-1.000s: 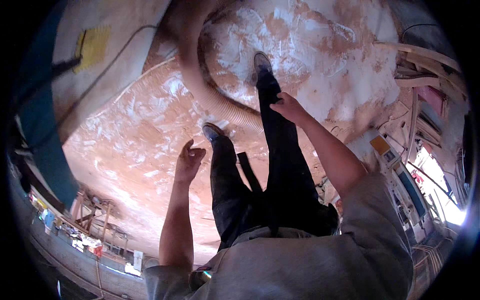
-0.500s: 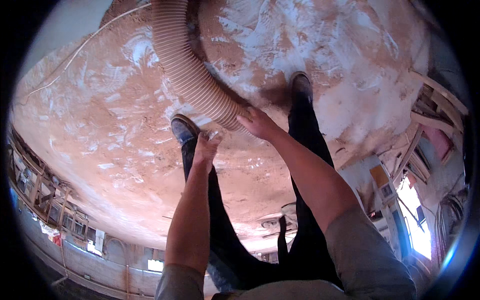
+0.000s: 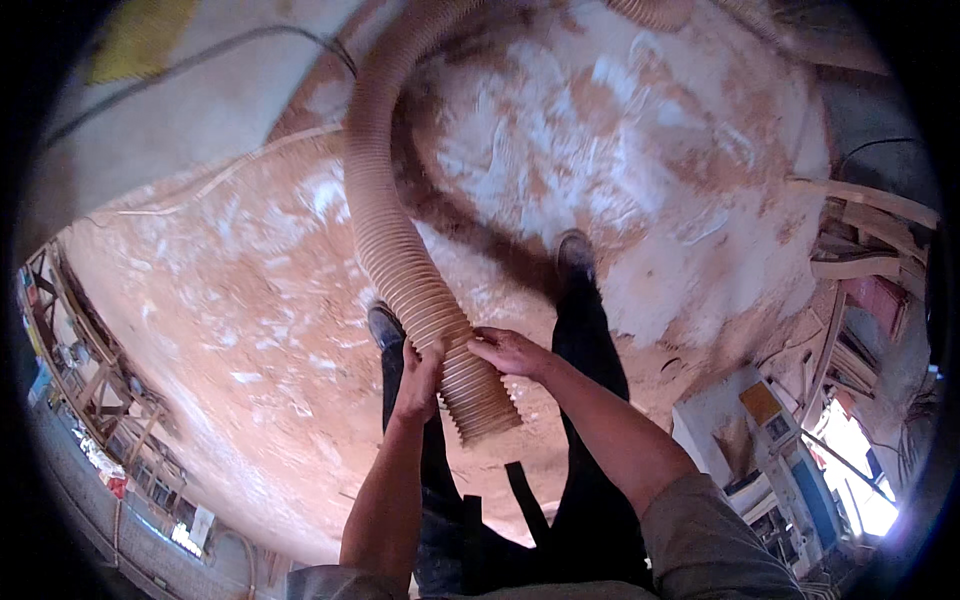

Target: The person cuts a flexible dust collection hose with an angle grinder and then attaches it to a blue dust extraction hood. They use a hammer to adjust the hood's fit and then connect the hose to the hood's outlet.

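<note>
A wide ribbed, tan flexible hose (image 3: 400,255) curves down from the top of the view, and its cut end hangs between my legs. My left hand (image 3: 420,382) grips the hose's left side a short way above that end. On the opposite side, my right hand (image 3: 510,353) holds it with the fingers bent over the ribs. The undersides of both hands' grip are hidden by the hose. My dark shoes stand on either side, the left shoe (image 3: 384,325) partly behind the hose and the right shoe (image 3: 574,252) farther forward.
Reddish-brown dust and pale smears cover the floor (image 3: 250,330). Curved wooden pieces (image 3: 865,235) are piled at the right, near a white machine (image 3: 730,420). Wooden frames (image 3: 100,390) line the left side. A dark cable (image 3: 220,45) crosses the upper left.
The hose end has come up and nearer to me. My left hand, apart from the hose before, now grips it, and my right hand holds it farther from its end.
</note>
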Motion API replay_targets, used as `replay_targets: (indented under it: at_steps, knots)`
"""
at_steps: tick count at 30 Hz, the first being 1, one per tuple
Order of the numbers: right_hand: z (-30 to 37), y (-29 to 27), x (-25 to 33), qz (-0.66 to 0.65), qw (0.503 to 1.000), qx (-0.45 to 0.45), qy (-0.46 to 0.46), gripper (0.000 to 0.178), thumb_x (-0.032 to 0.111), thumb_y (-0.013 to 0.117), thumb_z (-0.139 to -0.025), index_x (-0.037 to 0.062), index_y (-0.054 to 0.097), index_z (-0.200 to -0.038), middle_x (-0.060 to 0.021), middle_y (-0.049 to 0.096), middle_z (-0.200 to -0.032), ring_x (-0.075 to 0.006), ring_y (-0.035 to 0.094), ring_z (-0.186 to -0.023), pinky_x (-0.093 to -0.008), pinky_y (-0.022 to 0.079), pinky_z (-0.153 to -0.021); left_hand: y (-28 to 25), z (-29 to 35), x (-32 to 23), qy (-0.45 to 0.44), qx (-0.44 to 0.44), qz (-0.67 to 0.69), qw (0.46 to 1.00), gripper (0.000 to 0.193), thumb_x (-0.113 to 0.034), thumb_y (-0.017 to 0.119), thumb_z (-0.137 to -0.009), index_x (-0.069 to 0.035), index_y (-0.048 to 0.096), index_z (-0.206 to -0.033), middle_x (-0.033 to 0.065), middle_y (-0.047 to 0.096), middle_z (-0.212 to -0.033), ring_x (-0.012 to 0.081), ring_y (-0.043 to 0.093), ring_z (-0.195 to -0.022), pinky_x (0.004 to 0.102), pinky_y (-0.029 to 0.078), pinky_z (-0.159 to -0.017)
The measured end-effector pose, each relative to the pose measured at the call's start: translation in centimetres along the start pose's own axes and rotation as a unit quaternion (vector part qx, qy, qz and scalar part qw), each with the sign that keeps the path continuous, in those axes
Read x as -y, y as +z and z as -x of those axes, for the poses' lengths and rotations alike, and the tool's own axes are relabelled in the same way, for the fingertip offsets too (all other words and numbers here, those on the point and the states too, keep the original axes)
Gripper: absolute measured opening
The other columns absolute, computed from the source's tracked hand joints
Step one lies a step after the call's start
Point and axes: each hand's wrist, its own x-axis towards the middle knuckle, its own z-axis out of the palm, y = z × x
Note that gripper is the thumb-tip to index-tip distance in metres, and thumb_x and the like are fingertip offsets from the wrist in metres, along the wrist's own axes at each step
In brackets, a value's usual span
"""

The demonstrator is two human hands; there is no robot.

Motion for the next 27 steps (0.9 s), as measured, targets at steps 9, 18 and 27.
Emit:
replay_targets:
  at_steps: [9, 18, 27]
  knots:
    - [27.8, -9.8, 23.8, 0.124, 0.919, -0.084, -0.365, 0.056, 0.007, 0.056, -0.095, 0.0096, 0.038, -0.148, -0.0197, 0.053, -0.135, -0.0336, 0.053, -0.125, -0.0377, 0.041, -0.107, 12.3, 21.7, -25.9, 0.018, 0.128, 0.022, 0.991, 0.053, -0.038, 0.050, -0.098, -0.002, 0.048, -0.136, 0.0155, 0.063, -0.121, 0.0256, 0.064, -0.106, 0.0391, 0.052, -0.093]
    - [45.1, -16.8, 43.5, 0.212, 0.802, -0.220, -0.513, 0.101, 0.028, 0.093, -0.057, 0.0035, 0.040, -0.139, -0.0177, 0.046, -0.141, -0.0297, 0.045, -0.132, -0.0421, 0.036, -0.112, 22.6, 38.2, -40.7, 0.156, 0.244, -0.121, 0.949, 0.044, -0.035, 0.051, -0.100, -0.002, 0.054, -0.129, 0.0159, 0.065, -0.116, 0.0252, 0.066, -0.101, 0.0389, 0.057, -0.082]
    - [38.5, -20.6, 45.4, 0.027, 0.854, -0.148, -0.498, 0.096, 0.034, 0.079, -0.080, 0.0051, 0.020, -0.151, -0.0135, 0.044, -0.144, -0.0225, 0.042, -0.134, -0.0394, 0.034, -0.111, 25.6, 36.3, -45.1, 0.567, 0.111, -0.273, 0.769, 0.106, -0.042, 0.088, -0.067, 0.001, 0.031, -0.146, 0.0138, 0.050, -0.136, 0.0247, 0.052, -0.124, 0.0380, 0.042, -0.104]
